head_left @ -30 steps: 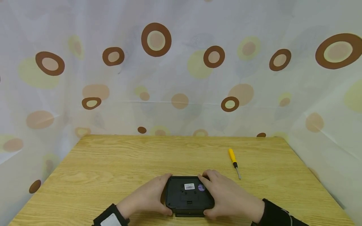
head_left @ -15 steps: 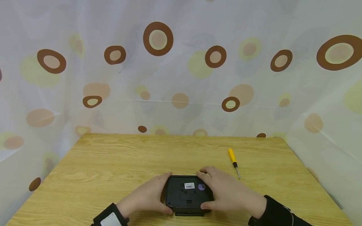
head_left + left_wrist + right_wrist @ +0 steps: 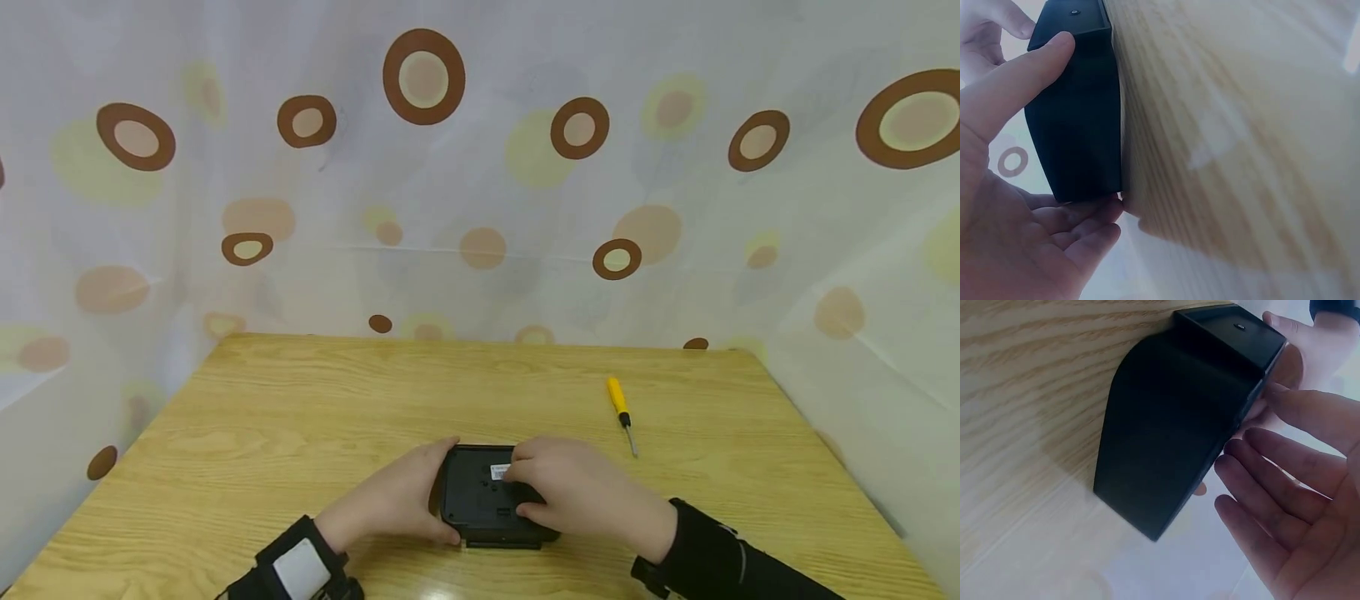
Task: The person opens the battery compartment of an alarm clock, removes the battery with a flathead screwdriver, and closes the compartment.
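A black device (image 3: 474,502) lies back side up on the wooden table (image 3: 300,417), with a white barcode label (image 3: 498,472) on it. My left hand (image 3: 433,496) grips its left side, thumb (image 3: 1019,81) on the near edge and fingers (image 3: 1082,219) round the far edge. My right hand (image 3: 527,487) lies over the right half of the back face, fingertips at the label. In the right wrist view the right fingers (image 3: 1272,506) are nearly straight beside the device (image 3: 1179,419).
A yellow-handled screwdriver (image 3: 621,409) lies on the table to the far right of the device. A spotted curtain (image 3: 480,167) hangs behind and along both sides of the table.
My right hand has slid left from the device's right edge onto its back face, covering the purple sticker and part of the label. The left hand keeps its hold.
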`<action>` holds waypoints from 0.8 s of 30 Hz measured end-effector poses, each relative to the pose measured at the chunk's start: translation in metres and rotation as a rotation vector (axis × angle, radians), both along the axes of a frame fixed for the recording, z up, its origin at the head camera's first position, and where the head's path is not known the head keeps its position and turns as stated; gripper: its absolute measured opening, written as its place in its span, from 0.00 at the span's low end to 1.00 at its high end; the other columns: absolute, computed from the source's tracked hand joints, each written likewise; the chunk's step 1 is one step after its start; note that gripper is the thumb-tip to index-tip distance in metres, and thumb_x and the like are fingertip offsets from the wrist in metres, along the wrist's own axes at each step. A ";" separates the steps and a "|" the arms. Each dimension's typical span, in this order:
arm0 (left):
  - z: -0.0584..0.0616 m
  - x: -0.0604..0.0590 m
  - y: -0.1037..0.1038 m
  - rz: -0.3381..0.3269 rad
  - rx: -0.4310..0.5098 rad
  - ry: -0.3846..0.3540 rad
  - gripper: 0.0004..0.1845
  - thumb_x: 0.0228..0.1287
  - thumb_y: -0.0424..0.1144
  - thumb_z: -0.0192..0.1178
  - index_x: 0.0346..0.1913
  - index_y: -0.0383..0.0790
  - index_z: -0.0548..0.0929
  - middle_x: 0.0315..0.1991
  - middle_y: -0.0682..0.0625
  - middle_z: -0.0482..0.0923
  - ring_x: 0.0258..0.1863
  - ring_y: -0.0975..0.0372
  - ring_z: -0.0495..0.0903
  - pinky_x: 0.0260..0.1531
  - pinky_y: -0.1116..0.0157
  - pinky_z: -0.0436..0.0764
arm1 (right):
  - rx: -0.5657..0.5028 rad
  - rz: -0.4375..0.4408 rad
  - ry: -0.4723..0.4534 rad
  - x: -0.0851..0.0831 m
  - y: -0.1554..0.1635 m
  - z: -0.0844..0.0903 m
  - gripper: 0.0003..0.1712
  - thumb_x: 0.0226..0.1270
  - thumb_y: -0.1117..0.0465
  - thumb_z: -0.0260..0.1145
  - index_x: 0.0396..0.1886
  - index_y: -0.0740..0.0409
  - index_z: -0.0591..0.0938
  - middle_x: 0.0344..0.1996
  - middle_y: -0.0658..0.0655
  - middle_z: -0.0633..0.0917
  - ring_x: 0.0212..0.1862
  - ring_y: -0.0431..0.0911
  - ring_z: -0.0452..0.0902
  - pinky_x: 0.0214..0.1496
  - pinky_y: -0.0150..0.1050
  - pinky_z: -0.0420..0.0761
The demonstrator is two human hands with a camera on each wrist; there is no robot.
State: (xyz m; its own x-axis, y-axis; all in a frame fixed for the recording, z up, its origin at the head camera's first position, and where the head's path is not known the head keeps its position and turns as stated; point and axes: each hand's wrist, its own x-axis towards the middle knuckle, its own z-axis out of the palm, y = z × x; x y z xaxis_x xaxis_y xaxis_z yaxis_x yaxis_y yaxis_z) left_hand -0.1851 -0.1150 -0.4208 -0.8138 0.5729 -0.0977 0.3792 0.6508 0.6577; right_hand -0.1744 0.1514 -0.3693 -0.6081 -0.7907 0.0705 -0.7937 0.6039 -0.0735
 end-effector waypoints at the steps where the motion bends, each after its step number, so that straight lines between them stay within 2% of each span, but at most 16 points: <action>1: 0.000 0.000 0.000 -0.001 0.000 0.002 0.67 0.44 0.50 0.88 0.82 0.28 0.57 0.74 0.35 0.71 0.72 0.45 0.74 0.71 0.42 0.73 | 0.009 -0.002 -0.007 0.000 -0.001 -0.001 0.16 0.62 0.53 0.82 0.48 0.49 0.92 0.40 0.47 0.87 0.40 0.36 0.82 0.43 0.33 0.84; 7: 0.000 0.000 0.001 -0.004 -0.007 0.008 0.68 0.45 0.53 0.87 0.82 0.27 0.57 0.74 0.34 0.72 0.70 0.46 0.76 0.70 0.43 0.75 | 0.015 0.013 -0.038 -0.003 -0.007 -0.004 0.14 0.61 0.53 0.83 0.46 0.49 0.93 0.39 0.46 0.88 0.38 0.35 0.82 0.43 0.32 0.84; 15: 0.001 0.000 0.002 0.013 -0.023 0.021 0.66 0.44 0.53 0.88 0.80 0.27 0.59 0.71 0.35 0.75 0.66 0.48 0.78 0.67 0.44 0.77 | 0.016 0.020 -0.026 -0.005 -0.011 -0.006 0.13 0.61 0.52 0.83 0.43 0.49 0.94 0.37 0.46 0.88 0.38 0.35 0.83 0.43 0.31 0.84; 24: 0.002 0.001 0.004 0.024 -0.032 0.024 0.65 0.43 0.53 0.88 0.79 0.27 0.62 0.68 0.37 0.77 0.63 0.50 0.80 0.65 0.46 0.79 | 0.037 0.024 0.068 -0.003 -0.015 -0.011 0.11 0.59 0.49 0.83 0.37 0.47 0.94 0.32 0.42 0.87 0.34 0.32 0.82 0.38 0.29 0.83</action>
